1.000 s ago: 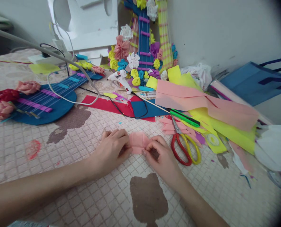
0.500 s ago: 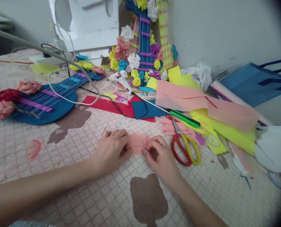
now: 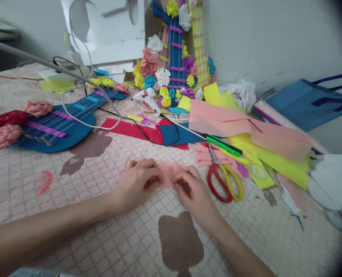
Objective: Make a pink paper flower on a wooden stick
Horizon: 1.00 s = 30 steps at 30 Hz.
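Two bare hands' worth of pinching is seen here, with one small piece of pink crepe paper [image 3: 168,175] stretched between them, low over the quilted tablecloth [image 3: 116,234], pretty much at the middle of the view. The paper's left edge is pinched between the thumb and fingers of the left hand [image 3: 138,184], and its right edge is nipped between the thumb and forefinger of the right hand [image 3: 195,192]. Whatever bit of it is tucked behind the fingertips can't be made out, tbh.

Just beside the right hand, a pair of scissors [image 3: 216,167] with one red and one yellow handle is left lying, the blades pointed away from the person. Some pink paper strips [image 3: 207,156] are scattered by the blades, and a green utility knife [image 3: 224,147] is laid just beyond. Farther right, a big pink sheet [image 3: 246,125] is spread partly over a yellow sheet [image 3: 286,165].

Past the hands, a red strip [image 3: 125,128] is partly covered by a blue strip [image 3: 173,135], with a black cord run across both from the white glue gun [image 3: 148,100]. Over on the left, a blue toy guitar [image 3: 78,132] is laid flat, strung with pale strings and trimmed with paper roses [image 3: 38,109]. More decorated guitars [image 3: 176,57] are propped upright at the back, all crowded with crumpled flowers.
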Available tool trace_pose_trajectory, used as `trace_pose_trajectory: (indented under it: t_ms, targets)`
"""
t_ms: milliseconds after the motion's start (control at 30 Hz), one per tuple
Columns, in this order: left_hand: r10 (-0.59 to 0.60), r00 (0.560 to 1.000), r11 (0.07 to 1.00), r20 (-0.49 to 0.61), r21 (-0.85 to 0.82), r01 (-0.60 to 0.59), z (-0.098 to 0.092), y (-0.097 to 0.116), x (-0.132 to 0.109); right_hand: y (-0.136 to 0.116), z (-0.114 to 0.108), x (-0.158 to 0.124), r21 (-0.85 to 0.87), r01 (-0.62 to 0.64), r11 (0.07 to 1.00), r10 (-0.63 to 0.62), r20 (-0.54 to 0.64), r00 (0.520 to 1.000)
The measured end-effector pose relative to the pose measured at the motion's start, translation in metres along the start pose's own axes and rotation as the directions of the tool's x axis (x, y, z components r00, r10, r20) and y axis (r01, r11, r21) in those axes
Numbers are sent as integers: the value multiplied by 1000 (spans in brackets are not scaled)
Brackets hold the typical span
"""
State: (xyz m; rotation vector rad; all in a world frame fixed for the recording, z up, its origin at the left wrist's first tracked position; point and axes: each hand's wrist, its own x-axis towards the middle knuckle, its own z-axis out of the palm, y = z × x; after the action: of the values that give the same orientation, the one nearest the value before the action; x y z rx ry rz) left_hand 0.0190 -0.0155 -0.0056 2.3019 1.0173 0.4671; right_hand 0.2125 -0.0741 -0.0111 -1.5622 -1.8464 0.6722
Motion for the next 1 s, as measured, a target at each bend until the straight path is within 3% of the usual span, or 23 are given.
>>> trace_pose_trajectory:
  t_ms: [133, 333, 700, 800, 900, 1000]
  targets:
    - [-2, 1000, 1000, 25, 25, 1, -1, 1, 2, -1, 3, 0, -16, -1, 1000, 0, -10, 1000]
    - [-7, 999, 992, -36, 122, 12, 6, 2, 2, -1, 12, 0, -97, -40, 995, 34, -68, 997]
    - [-39, 999, 999, 13, -28, 39, -4, -5, 3, -1, 0, -3, 29, -10, 1000, 10, -21, 1000]
    - [-50, 999, 992, -8, -117, 49, -2, -9, 3, 0, 2, -3, 64, 14, 998, -9, -77, 997]
    - [-55, 994, 978, -96, -206, 34, -3, -13, 3, 3, 1, -3, 135, 19, 991, 7, -188, 982]
    - [-49, 986, 988, -159, -151, 24, -12, -13, 12, 7, -1, -3, 194, 16, 981, 39, -277, 960]
